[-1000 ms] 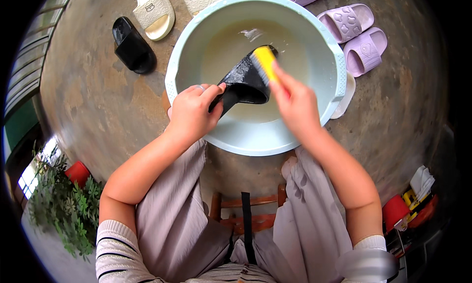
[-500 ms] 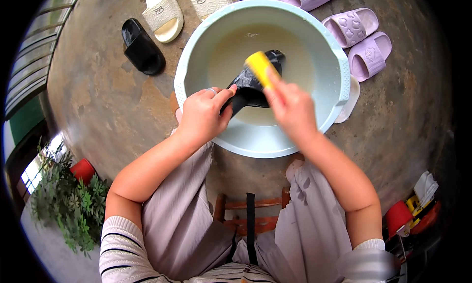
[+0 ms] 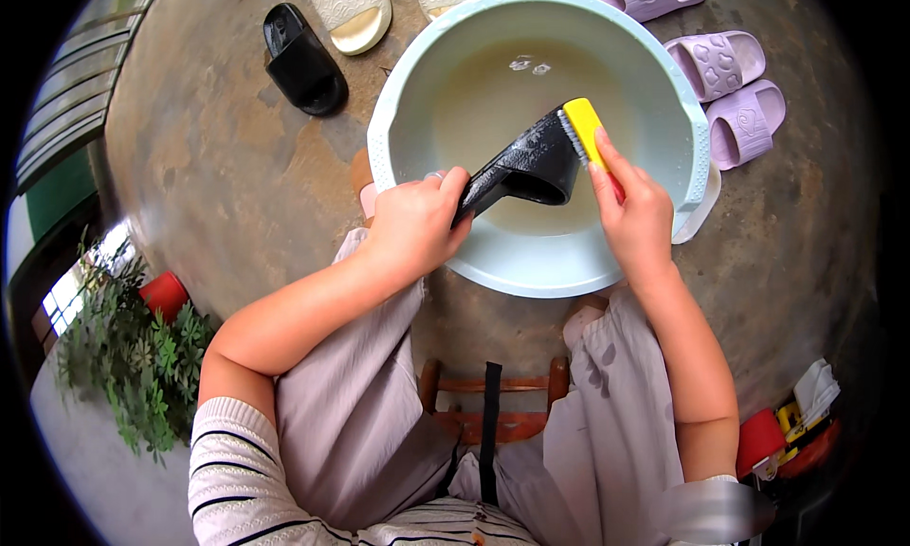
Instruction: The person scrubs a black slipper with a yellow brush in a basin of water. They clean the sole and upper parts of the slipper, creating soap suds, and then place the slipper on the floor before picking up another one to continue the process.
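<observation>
A pale blue basin [image 3: 682, 119] of cloudy water sits on the concrete floor in front of my knees. My left hand [image 3: 412, 226] grips the heel end of a wet black slipper [image 3: 526, 162] and holds it tilted over the water. My right hand [image 3: 633, 214] is closed on a yellow scrubbing brush [image 3: 584, 129], whose bristles press against the slipper's toe end.
A second black slipper [image 3: 301, 58] lies left of the basin, beside a cream slipper [image 3: 353, 8]. Purple slippers [image 3: 735, 96] lie to the right. A green plant in a red pot [image 3: 128, 356] stands at lower left, a wooden stool [image 3: 493, 409] under me, and red items [image 3: 773, 437] at lower right.
The view shifted, so the basin sits more to the right. The slipper and brush stay together over the water, with the brush working along the slipper's toe end.
</observation>
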Motion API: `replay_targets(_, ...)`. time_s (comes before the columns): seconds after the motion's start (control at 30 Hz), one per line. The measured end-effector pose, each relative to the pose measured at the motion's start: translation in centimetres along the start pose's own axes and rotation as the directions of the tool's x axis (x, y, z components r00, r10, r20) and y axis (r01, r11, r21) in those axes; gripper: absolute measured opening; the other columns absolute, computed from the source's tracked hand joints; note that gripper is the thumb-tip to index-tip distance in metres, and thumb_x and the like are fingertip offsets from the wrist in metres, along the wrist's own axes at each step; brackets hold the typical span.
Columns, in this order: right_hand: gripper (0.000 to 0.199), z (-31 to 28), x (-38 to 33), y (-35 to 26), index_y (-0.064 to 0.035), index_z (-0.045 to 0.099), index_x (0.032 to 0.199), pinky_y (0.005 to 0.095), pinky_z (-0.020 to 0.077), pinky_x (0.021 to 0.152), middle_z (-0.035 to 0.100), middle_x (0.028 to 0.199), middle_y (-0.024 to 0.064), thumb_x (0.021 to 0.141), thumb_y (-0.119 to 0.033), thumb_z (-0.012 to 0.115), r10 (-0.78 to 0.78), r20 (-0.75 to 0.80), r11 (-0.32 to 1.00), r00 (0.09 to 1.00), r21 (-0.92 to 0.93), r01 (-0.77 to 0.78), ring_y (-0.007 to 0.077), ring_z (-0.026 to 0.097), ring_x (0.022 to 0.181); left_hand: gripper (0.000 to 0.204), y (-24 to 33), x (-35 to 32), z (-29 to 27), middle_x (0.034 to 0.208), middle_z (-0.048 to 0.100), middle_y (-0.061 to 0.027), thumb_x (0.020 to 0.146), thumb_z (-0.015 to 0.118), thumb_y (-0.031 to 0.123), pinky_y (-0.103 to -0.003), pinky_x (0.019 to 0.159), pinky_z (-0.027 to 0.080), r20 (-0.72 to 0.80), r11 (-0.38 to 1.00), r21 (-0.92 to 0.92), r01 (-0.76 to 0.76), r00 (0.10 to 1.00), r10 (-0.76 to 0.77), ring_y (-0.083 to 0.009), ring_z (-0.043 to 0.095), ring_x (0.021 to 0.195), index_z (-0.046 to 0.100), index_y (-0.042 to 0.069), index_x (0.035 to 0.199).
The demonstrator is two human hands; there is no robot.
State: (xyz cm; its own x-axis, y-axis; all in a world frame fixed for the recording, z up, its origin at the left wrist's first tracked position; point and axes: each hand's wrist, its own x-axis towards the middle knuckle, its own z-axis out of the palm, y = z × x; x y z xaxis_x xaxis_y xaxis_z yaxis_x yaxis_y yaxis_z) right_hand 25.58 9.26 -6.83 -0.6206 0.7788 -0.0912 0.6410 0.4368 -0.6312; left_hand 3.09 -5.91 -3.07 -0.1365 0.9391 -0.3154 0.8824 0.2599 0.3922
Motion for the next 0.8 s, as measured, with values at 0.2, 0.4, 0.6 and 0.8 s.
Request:
replay_targets(0.2,0.043,0.5,-3.2,-5.0,-0.0194,0.069,0.136,0.0380,0.0493,0.050,0.057,0.072,0.0080,0.093,-0.024,0.073,-0.242,0.127,0.969,0.962,0.075,0.234,0.0242,0.059,0.056,0.028,-0.4,-0.3,1.0,0.074,0.066,-0.0126,0.081,0.079,0.022,-0.044,0.058,0.053,0.006,0.999,-0.040,0.024,1.000,-0.024,-0.0344,0.068,0.067,0.061,0.009,0.098)
replay_targets(0.4,0.046,-0.1,-2.5,-6.0,-0.0175,0.068,0.137,0.0387,0.0492,0.055,0.062,0.070,0.0120,0.092,-0.015,0.075,-0.183,0.168,0.982,0.969,-0.014,0.188,0.0267,0.059,0.056,0.026,-0.8,-0.2,1.6,0.076,0.067,-0.0112,0.078,0.079,0.017,-0.044,0.059,0.053,-0.048,0.997,-0.072,0.006,0.999,-0.010,-0.0337,0.067,0.067,0.066,0.010,0.100)
replay_targets(0.6,0.046,-1.0,0.0,-1.2,-0.0192,0.066,0.139,0.0425,0.0496,0.053,0.062,0.071,0.0145,0.094,-0.021,0.074,-0.005,0.054,1.000,0.999,-0.002,0.005,0.0291,0.061,0.056,0.027,0.0,0.0,-0.8,0.080,0.065,-0.0061,0.075,0.077,0.012,-0.041,0.063,0.054,-0.131,0.997,-0.069,-0.026,0.991,0.017,-0.0283,0.067,0.072,0.070,0.013,0.101)
replay_targets(0.8,0.048,0.3,-1.0,-4.2,-0.0194,0.066,0.140,0.0397,0.0489,0.053,0.060,0.071,0.0115,0.093,-0.019,0.075,-0.105,0.015,0.979,0.994,0.179,0.101,0.0273,0.059,0.056,0.023,0.9,1.2,-2.5,0.079,0.064,-0.0080,0.075,0.078,0.014,-0.042,0.063,0.053,-0.120,0.998,-0.048,0.028,0.992,-0.034,-0.0307,0.067,0.072,0.070,0.011,0.096)
